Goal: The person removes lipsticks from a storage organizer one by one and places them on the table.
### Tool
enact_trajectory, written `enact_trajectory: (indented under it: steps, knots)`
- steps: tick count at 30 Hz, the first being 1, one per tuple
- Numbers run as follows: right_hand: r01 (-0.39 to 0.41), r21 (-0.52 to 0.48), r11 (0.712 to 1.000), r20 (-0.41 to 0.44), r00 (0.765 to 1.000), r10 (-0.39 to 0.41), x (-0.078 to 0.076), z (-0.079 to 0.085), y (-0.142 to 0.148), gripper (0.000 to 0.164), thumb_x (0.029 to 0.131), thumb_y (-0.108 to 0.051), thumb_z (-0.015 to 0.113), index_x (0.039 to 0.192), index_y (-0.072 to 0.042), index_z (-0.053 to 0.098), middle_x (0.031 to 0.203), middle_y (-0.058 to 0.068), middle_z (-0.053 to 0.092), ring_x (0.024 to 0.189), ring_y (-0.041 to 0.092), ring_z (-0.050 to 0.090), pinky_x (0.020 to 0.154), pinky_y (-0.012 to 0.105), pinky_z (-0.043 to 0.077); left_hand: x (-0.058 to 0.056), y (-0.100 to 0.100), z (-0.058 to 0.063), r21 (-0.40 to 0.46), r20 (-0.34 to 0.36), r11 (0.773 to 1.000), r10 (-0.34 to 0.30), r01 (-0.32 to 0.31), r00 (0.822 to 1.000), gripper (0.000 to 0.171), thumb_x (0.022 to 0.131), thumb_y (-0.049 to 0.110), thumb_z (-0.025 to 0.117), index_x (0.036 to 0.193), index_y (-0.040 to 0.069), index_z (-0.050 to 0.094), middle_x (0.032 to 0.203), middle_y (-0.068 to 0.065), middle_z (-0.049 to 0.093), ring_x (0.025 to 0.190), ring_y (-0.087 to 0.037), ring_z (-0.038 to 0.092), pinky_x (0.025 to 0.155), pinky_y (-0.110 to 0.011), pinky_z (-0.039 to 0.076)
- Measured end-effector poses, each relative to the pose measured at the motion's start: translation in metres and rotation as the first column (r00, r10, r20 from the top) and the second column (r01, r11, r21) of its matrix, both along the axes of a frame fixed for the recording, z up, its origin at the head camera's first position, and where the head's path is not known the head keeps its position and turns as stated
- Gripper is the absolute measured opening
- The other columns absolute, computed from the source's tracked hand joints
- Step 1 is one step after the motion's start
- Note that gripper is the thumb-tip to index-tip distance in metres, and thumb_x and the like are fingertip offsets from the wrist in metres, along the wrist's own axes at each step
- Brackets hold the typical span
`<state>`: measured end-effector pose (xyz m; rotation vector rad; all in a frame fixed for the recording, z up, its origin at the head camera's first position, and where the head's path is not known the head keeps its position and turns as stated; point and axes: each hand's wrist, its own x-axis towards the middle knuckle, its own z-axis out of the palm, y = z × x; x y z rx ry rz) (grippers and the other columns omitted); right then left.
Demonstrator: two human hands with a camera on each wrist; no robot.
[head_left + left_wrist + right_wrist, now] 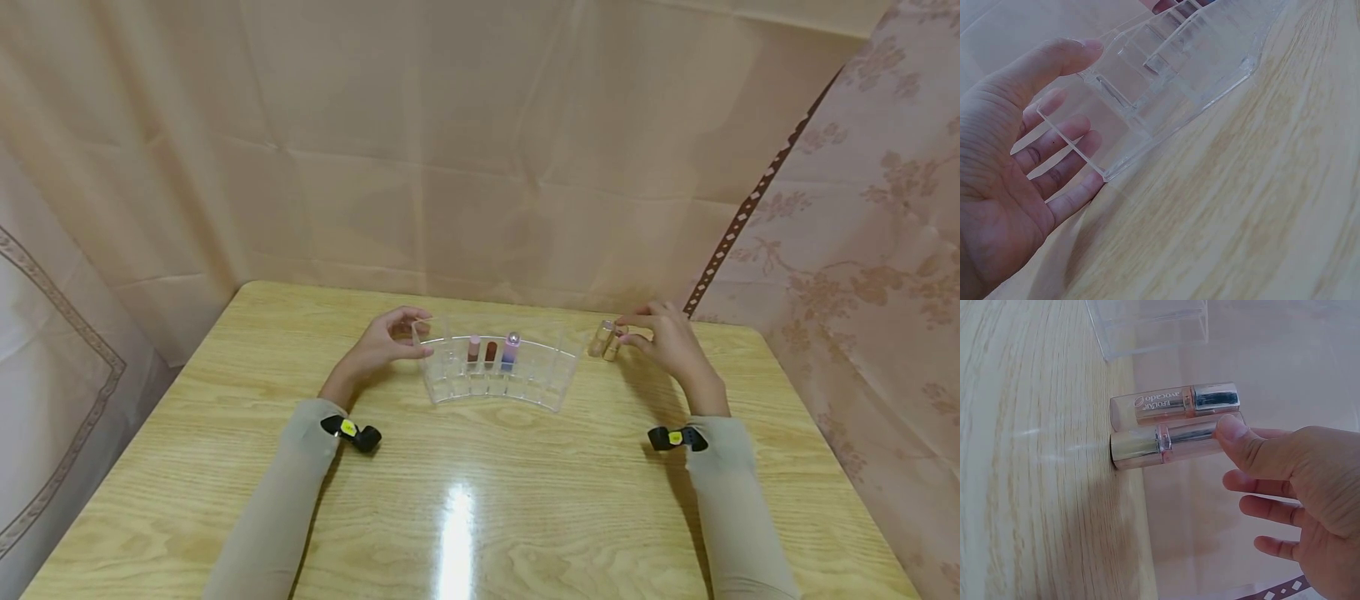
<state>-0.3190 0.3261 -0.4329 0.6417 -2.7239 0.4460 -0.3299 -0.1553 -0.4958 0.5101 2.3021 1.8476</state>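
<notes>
A clear, curved, tiered lipstick organizer (558, 371) stands on the table, with a pink-topped lipstick (473, 349), a dark brown-red lipstick (491, 353) and a purple-and-blue tube with a shiny round top (511, 352) in its upper row. My left hand (382, 340) holds the organizer's left end, thumb on one side of the wall and fingers seen through the plastic. Over on the right, my right hand (667, 342) pinches the upper end of a clear lipstick tube (1166, 444) standing on the table. Beside that tube stands another one, silver-ended with white lettering (1160, 403).
The wood-grain table (525, 508) reaches to a beige curtain (480, 167) behind it. A floral cloth (862, 250) hangs at the right, and a pale cloth (45, 400) at the left. Each sleeve carries a black wrist device (352, 432).
</notes>
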Motion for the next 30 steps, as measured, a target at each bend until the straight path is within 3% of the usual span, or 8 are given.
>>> enact_trajectory:
  steps: [10,18,30]
  knots:
    - [-0.005,-0.016,1.000,0.026,1.000,0.005,0.0005,0.0021,0.0022,0.030,0.086,-0.016,0.079,0.115,-0.006,0.077,0.112,0.025,0.066,0.106,0.041,0.053,0.087,0.058,0.042,0.0009,0.0001,0.0021,0.013,-0.011,1.000,-0.002,0.002,1.000,0.061,0.083,0.004,0.082,0.138,-0.002,0.055,0.128,-0.026,0.062,0.113,-0.031,0.059,0.089,-0.024,0.050]
    - [0.005,-0.023,1.000,0.050,0.999,-0.004,0.0016,0.0041,0.0021,0.031,0.088,-0.015,0.078,0.117,-0.006,0.076,0.114,0.025,0.065,0.106,0.040,0.052,0.086,0.058,0.042,0.0007,-0.0002,0.0014,0.019,0.000,1.000,0.001,-0.001,1.000,0.061,0.083,0.003,0.082,0.138,-0.002,0.055,0.129,-0.027,0.061,0.114,-0.036,0.058,0.088,-0.023,0.050]
    - [0.001,-0.013,1.000,0.021,1.000,-0.001,0.0007,0.0000,0.0030,0.031,0.088,-0.014,0.079,0.117,-0.005,0.076,0.115,0.027,0.066,0.107,0.041,0.052,0.088,0.059,0.041,0.0013,0.0005,0.0012,0.012,-0.001,1.000,0.005,-0.005,1.000,0.063,0.083,0.006,0.083,0.138,-0.001,0.055,0.129,-0.026,0.062,0.112,-0.028,0.060,0.090,-0.024,0.050]
